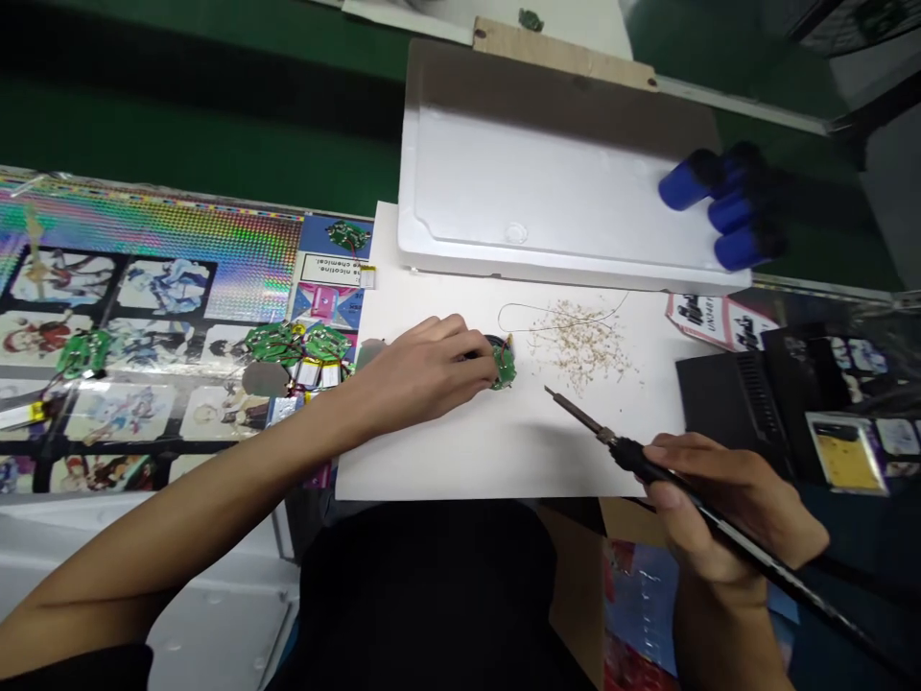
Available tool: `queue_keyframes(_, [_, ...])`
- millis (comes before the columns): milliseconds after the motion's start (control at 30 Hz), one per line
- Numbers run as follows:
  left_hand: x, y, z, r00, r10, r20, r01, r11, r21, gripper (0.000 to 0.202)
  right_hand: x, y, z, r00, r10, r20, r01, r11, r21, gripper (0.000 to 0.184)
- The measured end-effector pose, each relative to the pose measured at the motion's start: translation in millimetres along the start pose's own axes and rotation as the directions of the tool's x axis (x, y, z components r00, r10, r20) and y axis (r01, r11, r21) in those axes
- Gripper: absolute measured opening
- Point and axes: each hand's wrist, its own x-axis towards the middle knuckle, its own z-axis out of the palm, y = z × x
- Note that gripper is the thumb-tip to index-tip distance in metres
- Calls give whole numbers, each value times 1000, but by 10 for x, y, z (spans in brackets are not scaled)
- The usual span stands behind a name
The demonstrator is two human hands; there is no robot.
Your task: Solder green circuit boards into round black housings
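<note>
The fingertips of the left hand [471,347] are closing narrowly on a small green circuit board [505,367], pinching it together with a round dark part [493,344] that is mostly hidden behind them. The left hand [424,369] is steadying this pair on a white paper sheet [547,461], with coloured wire ends showing at the board's upper edge.

The fingers of the right hand [720,499] are wrapped closely around the black grip of a soldering iron [633,459]. Its metal tip [557,400] is pointing toward the board and standing apart from it, so the work in hand is the positioning of board and iron. Contact at the board requires this gap to be closed.

Beyond the board, pale flecks of debris [579,345] are lying on the sheet, inside a thin loop of wire [561,317]. A white foam tray [554,182] is lying past the sheet, with blue-ended cylinders [734,202] resting at its right end. To the left, green boards wired to small flat batteries [295,344] are lying on a printed mat [144,288]. A black ridged object [726,403] is sitting to the right.
</note>
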Motion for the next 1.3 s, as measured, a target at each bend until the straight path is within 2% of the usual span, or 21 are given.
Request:
queue_keyframes(67, [-3, -1, 0, 1000, 5, -16, -5, 1000, -14, 18, -62, 94, -27, 985, 58, -164, -56, 998, 19, 17])
queue_keyframes(133, [-9, -5, 2, 1000, 10, -25, -11, 1000, -26, 18, -110, 224, -27, 946, 121, -301, -105, 992, 68, 18])
queue_keyframes(233, [-15, -17, 4, 1000, 13, -21, -13, 999, -38, 16, -176, 435, 19, 901, 240, -361, -197, 969, 151, 20])
queue_keyframes(400, [-6, -25, -15, 999, 21, -29, -23, 997, -73, 14, -302, 600, 202, 913, 343, -220, -303, 933, 195, 22])
queue_keyframes(533, [-7, -34, -41, 999, 2, -32, -7, 990, -143, 12, -308, 566, 353, 944, 318, -83, -297, 934, 199, 19])
queue_keyframes(633, [-24, -41, -54, 998, -55, -13, 52, 978, -202, 9, -277, 551, 404, 954, 300, 4, -296, 936, 190, 18])
queue_keyframes(800, [-46, -50, -12, 981, -174, 83, 192, 911, -365, 9, -285, 607, 418, 959, 280, 54, -285, 942, 178, 19])
queue_keyframes(967, [-24, -92, -3, 969, -211, 132, 248, 841, -480, 7, -327, 683, 432, 955, 283, 85, -292, 949, 116, 22])
queue_keyframes(1033, [-7, -114, -98, 965, -214, 150, 261, 816, -516, 10, -347, 698, 432, 955, 287, 76, -294, 948, 119, 23])
queue_keyframes(1133, [-5, -169, -378, 963, -231, 140, 269, 799, -538, 16, -390, 716, 417, 958, 285, 39, -287, 946, 152, 23])
queue_keyframes(1233, [-50, -314, -745, 955, -294, 36, 269, 808, -524, 22, -438, 752, 403, 955, 297, -24, -290, 944, 159, 25])
queue_keyframes(1300, [-93, -509, -974, 924, -378, -61, 300, 814, -497, 28, -457, 786, 407, 953, 294, -78, -282, 950, 132, 28])
